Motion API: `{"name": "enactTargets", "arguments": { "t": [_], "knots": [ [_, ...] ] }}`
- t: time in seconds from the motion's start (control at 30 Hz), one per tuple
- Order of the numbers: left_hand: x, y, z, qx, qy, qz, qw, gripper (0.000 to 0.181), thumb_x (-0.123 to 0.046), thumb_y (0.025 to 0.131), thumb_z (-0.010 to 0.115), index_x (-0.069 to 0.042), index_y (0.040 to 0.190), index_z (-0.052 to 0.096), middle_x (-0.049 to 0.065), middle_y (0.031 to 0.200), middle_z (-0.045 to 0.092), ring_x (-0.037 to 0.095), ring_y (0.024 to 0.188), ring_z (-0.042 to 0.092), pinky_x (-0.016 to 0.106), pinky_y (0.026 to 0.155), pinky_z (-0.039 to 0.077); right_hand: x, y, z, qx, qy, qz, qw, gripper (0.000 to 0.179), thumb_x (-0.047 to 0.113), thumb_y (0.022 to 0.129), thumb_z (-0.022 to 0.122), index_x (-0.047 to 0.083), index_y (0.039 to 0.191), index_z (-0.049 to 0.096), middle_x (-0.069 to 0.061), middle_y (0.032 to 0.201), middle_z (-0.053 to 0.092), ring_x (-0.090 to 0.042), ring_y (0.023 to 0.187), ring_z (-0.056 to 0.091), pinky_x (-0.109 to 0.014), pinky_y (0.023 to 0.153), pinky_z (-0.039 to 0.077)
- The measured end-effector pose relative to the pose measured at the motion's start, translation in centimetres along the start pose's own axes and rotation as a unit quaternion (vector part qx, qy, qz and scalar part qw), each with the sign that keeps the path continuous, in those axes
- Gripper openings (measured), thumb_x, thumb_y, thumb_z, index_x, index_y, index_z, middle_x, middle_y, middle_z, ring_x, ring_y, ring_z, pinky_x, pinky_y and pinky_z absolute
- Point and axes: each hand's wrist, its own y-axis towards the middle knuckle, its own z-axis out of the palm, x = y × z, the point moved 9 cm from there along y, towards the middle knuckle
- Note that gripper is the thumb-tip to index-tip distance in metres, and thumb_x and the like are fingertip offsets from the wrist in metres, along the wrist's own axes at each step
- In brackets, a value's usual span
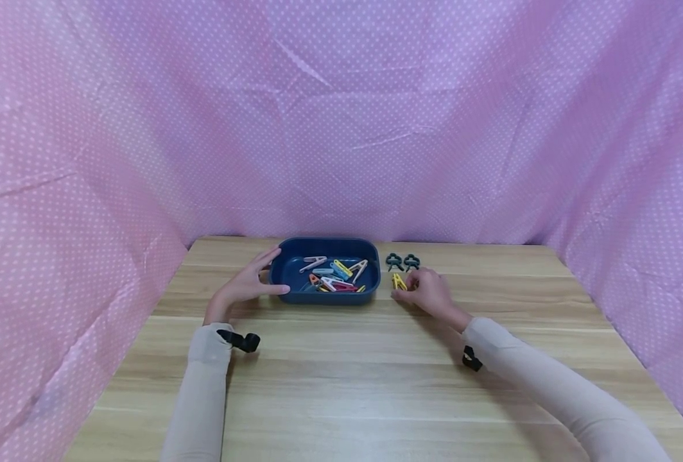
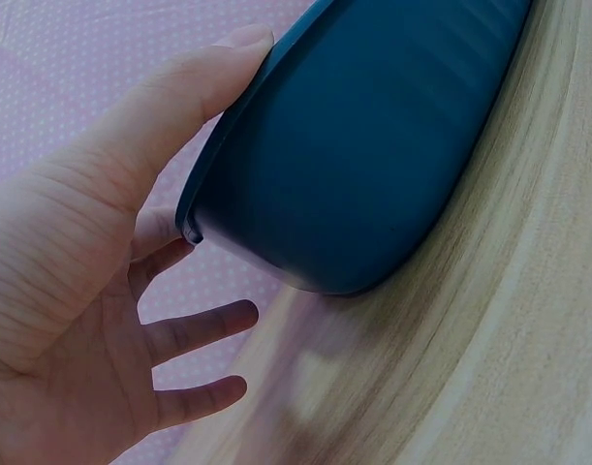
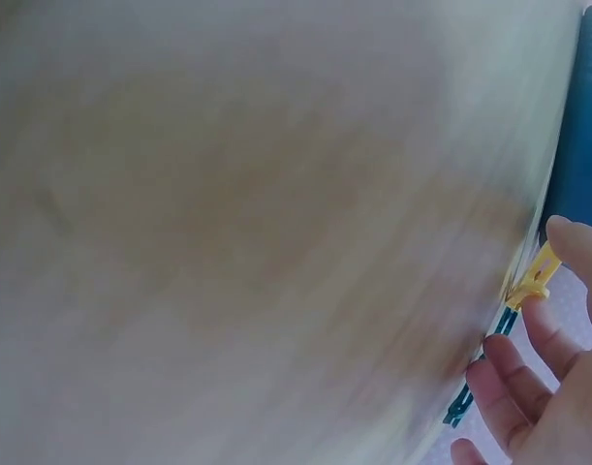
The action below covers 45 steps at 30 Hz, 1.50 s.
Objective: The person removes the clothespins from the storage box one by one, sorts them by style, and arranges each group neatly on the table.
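Note:
A dark blue plastic basin stands at the back of the table, with several clothespins of mixed colours inside. My left hand spans the basin's left end. Its thumb rests on the rim; the other fingers stretch out fairly straight, two of them apart from the wall in the left wrist view. Right of the basin, my right hand pinches a yellow clothespin between thumb and index finger, low at the tabletop. Its remaining fingers are loosely bent. Behind it lie two dark green clips, side by side.
The wooden table ends just behind the basin and clips. A pink dotted cloth hangs behind and on both sides. Black straps with small devices are on both wrists.

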Motion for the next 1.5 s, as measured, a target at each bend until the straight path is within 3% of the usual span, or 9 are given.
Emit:
{"name": "enactTargets", "arguments": {
  "t": [0.37, 0.6, 0.9, 1.13, 1.3, 1.5],
  "knots": [
    [0.0, -0.1, 0.0, 0.001, 0.000, -0.005, 1.0000, 0.108, -0.048, 0.084, 0.082, -0.025, 0.165, 0.015, 0.000, 0.173, 0.008, 0.036, 0.159, 0.010, 0.068, 0.122, 0.017, 0.1, 0.0, 0.0, -0.002, 0.007, -0.001, 1.0000, 0.033, 0.041, 0.076, 0.089, 0.015, 0.075, 0.068, -0.003, 0.080, 0.065, -0.016, 0.073, 0.055, -0.038, 0.075, 0.037],
    [0.0, 0.0, 0.0, 0.002, -0.002, -0.003, 1.0000, 0.108, -0.047, 0.084, 0.083, -0.025, 0.165, 0.015, 0.000, 0.173, 0.008, 0.037, 0.158, 0.015, 0.066, 0.122, 0.020, 0.2, 0.0, 0.0, 0.003, 0.017, -0.005, 0.9998, 0.032, 0.038, 0.078, 0.088, 0.012, 0.079, 0.070, -0.004, 0.081, 0.068, -0.016, 0.074, 0.056, -0.034, 0.073, 0.040],
    [0.0, 0.0, 0.0, 0.003, -0.004, -0.003, 1.0000, 0.108, -0.046, 0.084, 0.083, -0.026, 0.165, 0.015, 0.000, 0.174, 0.007, 0.037, 0.159, 0.010, 0.067, 0.122, 0.019, -0.1, 0.4, -0.2, 0.026, 0.064, 0.005, 0.9976, 0.027, 0.030, 0.082, 0.086, 0.009, 0.089, 0.072, -0.006, 0.086, 0.072, -0.016, 0.077, 0.063, -0.032, 0.074, 0.050],
    [-0.1, 0.0, -0.1, 0.002, -0.001, -0.005, 1.0000, 0.107, -0.047, 0.084, 0.083, -0.025, 0.165, 0.016, -0.001, 0.173, 0.008, 0.035, 0.159, 0.007, 0.067, 0.123, 0.017, 0.3, 0.9, -0.3, 0.044, 0.147, 0.005, 0.9881, 0.024, 0.015, 0.089, 0.080, 0.000, 0.105, 0.071, -0.015, 0.101, 0.073, -0.024, 0.092, 0.067, -0.033, 0.083, 0.056],
    [-0.2, 0.0, -0.1, 0.002, -0.002, -0.006, 1.0000, 0.107, -0.046, 0.084, 0.083, -0.025, 0.165, 0.016, 0.000, 0.173, 0.008, 0.035, 0.159, 0.009, 0.067, 0.122, 0.018, 1.8, 1.8, -0.9, 0.030, 0.204, -0.024, 0.9782, 0.026, 0.006, 0.091, 0.076, -0.009, 0.111, 0.069, -0.023, 0.105, 0.072, -0.022, 0.092, 0.067, -0.022, 0.080, 0.053],
    [-0.1, 0.0, 0.0, 0.001, 0.000, -0.004, 1.0000, 0.107, -0.046, 0.084, 0.083, -0.024, 0.165, 0.016, 0.001, 0.173, 0.008, 0.035, 0.159, 0.008, 0.067, 0.122, 0.018, 4.7, 3.1, -1.9, 0.026, 0.234, -0.046, 0.9709, 0.027, 0.008, 0.094, 0.073, -0.007, 0.115, 0.069, -0.021, 0.106, 0.074, -0.019, 0.093, 0.067, -0.016, 0.079, 0.050]
  ]
}}
